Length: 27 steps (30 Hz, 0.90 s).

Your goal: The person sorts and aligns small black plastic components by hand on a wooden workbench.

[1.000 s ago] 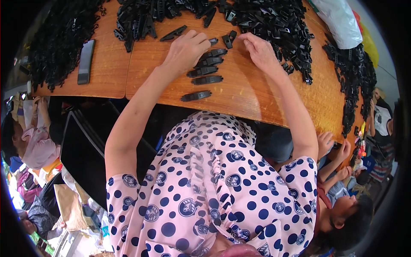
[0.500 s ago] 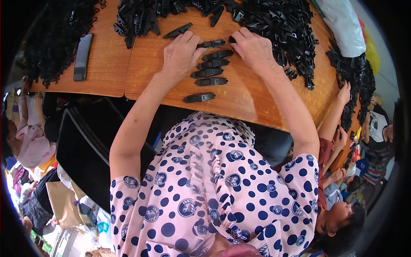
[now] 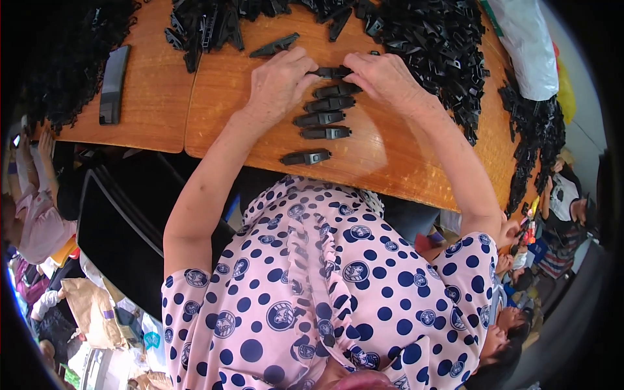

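Note:
A long black plastic clip-like part [image 3: 332, 73] lies crosswise between my hands on the wooden table. The fingers of my left hand [image 3: 281, 79] are closed on its left end. At its right end, my right hand [image 3: 385, 78] pinches it; any smaller piece under those fingertips is hidden. Below it, several similar black parts [image 3: 319, 118] lie in a rough column toward the table's front edge. The nearest black part [image 3: 305, 156] sits a little apart from the others. Just beyond my left hand rests a slanted loose black part [image 3: 275, 45].
Large heaps of black plastic pieces [image 3: 442, 52] cover the table's back and right. Another dark heap [image 3: 84, 62] spreads at the left, beside a flat black phone-like slab [image 3: 114, 84]. A white plastic bag [image 3: 523, 49] lies at the far right. Other people sit on both sides.
My right hand has moved left onto the right end of the black part, closing the gap between my hands. A co-worker's arm has drawn back from the right table edge. The view has shifted slightly.

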Motion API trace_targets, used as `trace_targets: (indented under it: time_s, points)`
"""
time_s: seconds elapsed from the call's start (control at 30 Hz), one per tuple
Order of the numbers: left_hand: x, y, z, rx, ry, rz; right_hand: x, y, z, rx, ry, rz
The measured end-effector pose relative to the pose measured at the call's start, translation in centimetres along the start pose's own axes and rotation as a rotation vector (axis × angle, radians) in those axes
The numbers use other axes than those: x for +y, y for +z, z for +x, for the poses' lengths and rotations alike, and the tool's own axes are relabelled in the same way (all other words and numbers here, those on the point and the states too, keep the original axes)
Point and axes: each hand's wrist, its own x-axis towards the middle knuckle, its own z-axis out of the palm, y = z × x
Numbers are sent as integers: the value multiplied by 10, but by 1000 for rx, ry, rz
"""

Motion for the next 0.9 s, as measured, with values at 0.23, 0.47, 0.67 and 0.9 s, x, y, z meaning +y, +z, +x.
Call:
trace_targets:
  time_s: [0.23, 0.47, 0.67, 0.9]
  points:
    - [0, 3, 5, -53, -35, -2, -8, 17, 8, 65, 81, 50]
    - [-17, -25, 3, 47, 20, 227, 47, -45, -12, 257, -31, -264]
    - [-39, -26, 25, 14, 124, 467, 51, -6, -22, 57, -174, -562]
    - [-48, -26, 37, 79, 28, 528, 42, 2, -28, -2, -76, -338]
